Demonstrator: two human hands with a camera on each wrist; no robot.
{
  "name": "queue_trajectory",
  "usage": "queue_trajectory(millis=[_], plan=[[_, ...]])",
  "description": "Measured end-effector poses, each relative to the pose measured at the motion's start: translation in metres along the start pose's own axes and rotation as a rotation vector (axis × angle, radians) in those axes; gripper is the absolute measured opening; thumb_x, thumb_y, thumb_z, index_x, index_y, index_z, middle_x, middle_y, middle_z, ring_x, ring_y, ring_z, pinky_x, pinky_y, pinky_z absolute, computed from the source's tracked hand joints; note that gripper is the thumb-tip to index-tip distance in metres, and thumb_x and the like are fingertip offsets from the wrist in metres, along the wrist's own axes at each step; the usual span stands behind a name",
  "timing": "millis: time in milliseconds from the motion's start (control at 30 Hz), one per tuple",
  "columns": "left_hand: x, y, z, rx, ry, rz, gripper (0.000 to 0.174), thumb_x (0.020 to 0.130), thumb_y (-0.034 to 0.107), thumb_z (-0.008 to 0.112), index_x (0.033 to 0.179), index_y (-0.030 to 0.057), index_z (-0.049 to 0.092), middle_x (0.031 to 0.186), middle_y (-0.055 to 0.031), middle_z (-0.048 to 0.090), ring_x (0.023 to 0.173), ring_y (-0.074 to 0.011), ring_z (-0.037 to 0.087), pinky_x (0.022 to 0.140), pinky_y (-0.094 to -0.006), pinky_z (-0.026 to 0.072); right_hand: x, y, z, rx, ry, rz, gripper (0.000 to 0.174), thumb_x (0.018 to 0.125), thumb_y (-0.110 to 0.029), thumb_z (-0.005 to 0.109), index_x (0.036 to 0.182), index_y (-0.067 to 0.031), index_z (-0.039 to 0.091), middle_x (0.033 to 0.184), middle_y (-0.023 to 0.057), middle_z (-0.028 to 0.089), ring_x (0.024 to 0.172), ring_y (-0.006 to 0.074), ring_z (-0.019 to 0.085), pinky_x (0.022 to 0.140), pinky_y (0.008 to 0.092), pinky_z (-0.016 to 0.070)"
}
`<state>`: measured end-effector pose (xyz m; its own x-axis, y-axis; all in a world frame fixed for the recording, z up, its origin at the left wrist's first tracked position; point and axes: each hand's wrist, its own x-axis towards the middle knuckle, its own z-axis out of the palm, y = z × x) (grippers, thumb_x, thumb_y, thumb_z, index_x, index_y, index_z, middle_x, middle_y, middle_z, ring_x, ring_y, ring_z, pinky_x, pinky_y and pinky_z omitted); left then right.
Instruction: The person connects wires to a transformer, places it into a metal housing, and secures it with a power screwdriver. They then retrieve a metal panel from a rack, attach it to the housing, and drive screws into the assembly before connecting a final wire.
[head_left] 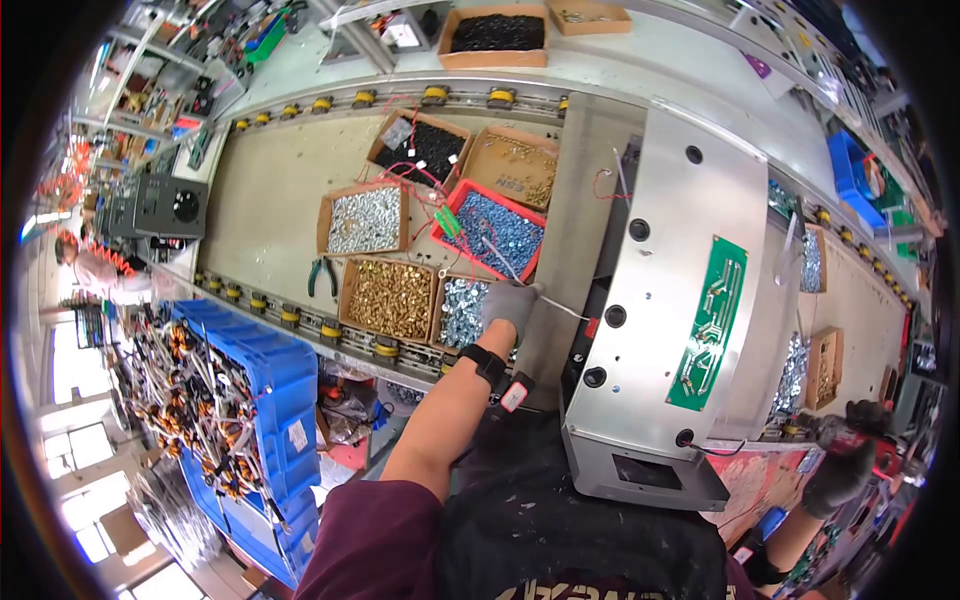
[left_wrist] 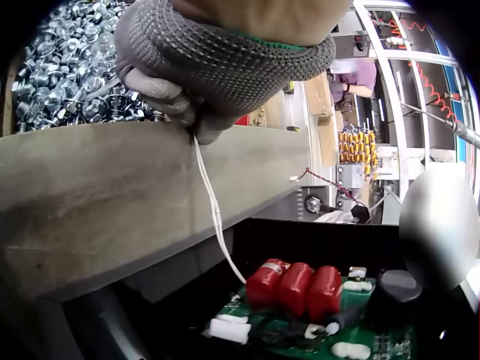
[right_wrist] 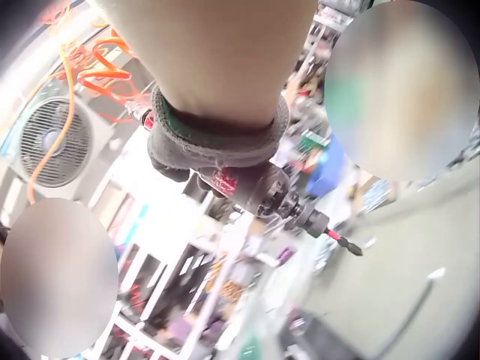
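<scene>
My gloved left hand [head_left: 508,306] grips a pair of white wires [left_wrist: 213,206] over the edge of a grey metal beam [left_wrist: 142,180]. In the left wrist view the wires run down to a circuit board [left_wrist: 360,334] with red-wrapped parts [left_wrist: 292,289] inside a dark housing. Out to the right, my gloved right hand [head_left: 835,485] holds a power screwdriver [right_wrist: 255,187]; its bit [right_wrist: 345,241] points away from the hand. Between the hands stands a silver metal casing [head_left: 640,290] with a flat green circuit board [head_left: 708,325] on its face.
Left of the casing are boxes of brass-coloured fasteners [head_left: 390,303], silver screws [head_left: 364,220] and a red tray of bluish screws [head_left: 500,232]. Pliers [head_left: 322,277] lie beside them. A blue crate [head_left: 285,400] of wired parts stands at lower left. Rollers [head_left: 290,313] line the conveyor edge.
</scene>
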<state>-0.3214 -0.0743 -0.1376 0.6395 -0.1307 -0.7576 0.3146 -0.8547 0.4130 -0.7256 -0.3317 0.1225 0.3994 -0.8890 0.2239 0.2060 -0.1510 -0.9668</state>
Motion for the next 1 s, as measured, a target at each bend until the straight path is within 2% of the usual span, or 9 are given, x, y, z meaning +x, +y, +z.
queue_trajectory(millis=[33,67,133,233,367,533,667,800,1000], plan=[[0.001,0.001,-0.001,-0.012,-0.011,-0.005,0.042,0.074,0.041,0.069,0.1,0.0088,0.069,0.099,-0.0143,0.068,0.092,-0.0281,0.066,0.08,-0.0378,0.0507,-0.014,0.012,-0.018,-0.038,0.143,0.085,0.043,0.088,-0.019,0.056,0.127,-0.0049,0.044,0.121,0.0105,0.052,0.108,0.0221,0.049,0.1,0.0391,0.0356],[0.003,0.002,-0.001,-0.024,-0.021,-0.011,0.04,0.073,0.038,0.069,0.099,0.0072,0.07,0.096,-0.0149,0.069,0.087,-0.0275,0.067,0.077,-0.0374,0.0513,-0.032,0.028,-0.033,-0.073,0.44,0.139,0.036,0.089,-0.008,0.051,0.125,-0.0043,0.05,0.104,0.0081,0.059,0.096,0.0181,0.056,0.094,0.0346,0.0424],[0.021,-0.011,0.01,-0.059,-0.012,0.002,0.042,0.072,0.036,0.07,0.098,0.0034,0.069,0.092,-0.0154,0.069,0.082,-0.0264,0.068,0.074,-0.0368,0.0512,-0.072,0.08,-0.092,-0.49,0.6,0.159,0.024,0.087,-0.014,0.059,0.107,0.0001,0.063,0.087,0.0055,0.064,0.065,0.013,0.058,0.071,0.0292,0.0482],[0.03,-0.019,0.014,-0.064,-0.039,0.007,0.035,0.075,0.029,0.069,0.097,0.0017,0.068,0.087,-0.0113,0.069,0.076,-0.0262,0.067,0.071,-0.0371,0.0511,-0.151,0.15,-0.178,-0.654,0.521,0.567,0.033,0.082,-0.011,0.068,0.112,0.0004,0.059,0.1,0.0049,0.061,0.086,0.0138,0.056,0.081,0.0292,0.0452],[-0.005,0.008,-0.018,-0.617,-0.084,0.159,0.02,0.082,0.017,0.067,0.096,0.0045,0.063,0.074,-0.0041,0.062,0.063,-0.0152,0.057,0.057,-0.0287,0.0473,-0.26,0.261,-0.256,-0.733,0.506,0.559,0.052,0.08,-0.021,0.072,0.122,0.0011,0.049,0.114,0.011,0.056,0.097,0.021,0.055,0.086,0.0321,0.0435],[-0.054,0.081,-0.083,-1.344,-0.254,0.475,0.021,0.087,0.019,0.066,0.098,0.0038,0.056,0.082,-0.0027,0.06,0.057,-0.0068,0.051,0.048,-0.0186,0.0416,-0.265,0.232,-0.232,-1.157,0.451,0.711,0.052,0.081,-0.02,0.072,0.122,-0.0001,0.048,0.109,0.0157,0.055,0.096,0.0269,0.058,0.083,0.0355,0.0469],[-0.087,0.1,-0.106,-1.142,-0.284,0.657,0.02,0.087,0.015,0.065,0.102,0.0061,0.057,0.078,-0.0027,0.061,0.058,-0.0077,0.053,0.049,-0.0194,0.043,-0.205,0.167,-0.184,-1.492,0.251,1.073,0.056,0.082,-0.03,0.069,0.125,0.0011,0.048,0.119,0.0177,0.055,0.105,0.0293,0.055,0.088,0.0375,0.0438],[-0.092,0.071,-0.06,-0.134,-0.332,0.604,0.014,0.081,0.006,0.066,0.095,0.0064,0.066,0.069,-0.0027,0.062,0.065,-0.0134,0.06,0.06,-0.0272,0.0496,-0.155,0.103,-0.135,-1.026,0.374,0.454,0.051,0.089,-0.019,0.061,0.132,0.0023,0.044,0.132,0.0142,0.05,0.12,0.0235,0.049,0.1,0.0344,0.0374],[-0.086,0.06,-0.025,-0.07,-0.441,1.006,0.016,0.078,0.002,0.067,0.094,0.001,0.067,0.074,-0.005,0.061,0.067,-0.0143,0.058,0.066,-0.0256,0.0485,-0.038,-0.003,0.061,-1.114,0.074,-0.028,0.041,0.089,-0.011,0.057,0.127,0.0039,0.048,0.127,0.0143,0.052,0.117,0.0226,0.049,0.101,0.034,0.0358]])
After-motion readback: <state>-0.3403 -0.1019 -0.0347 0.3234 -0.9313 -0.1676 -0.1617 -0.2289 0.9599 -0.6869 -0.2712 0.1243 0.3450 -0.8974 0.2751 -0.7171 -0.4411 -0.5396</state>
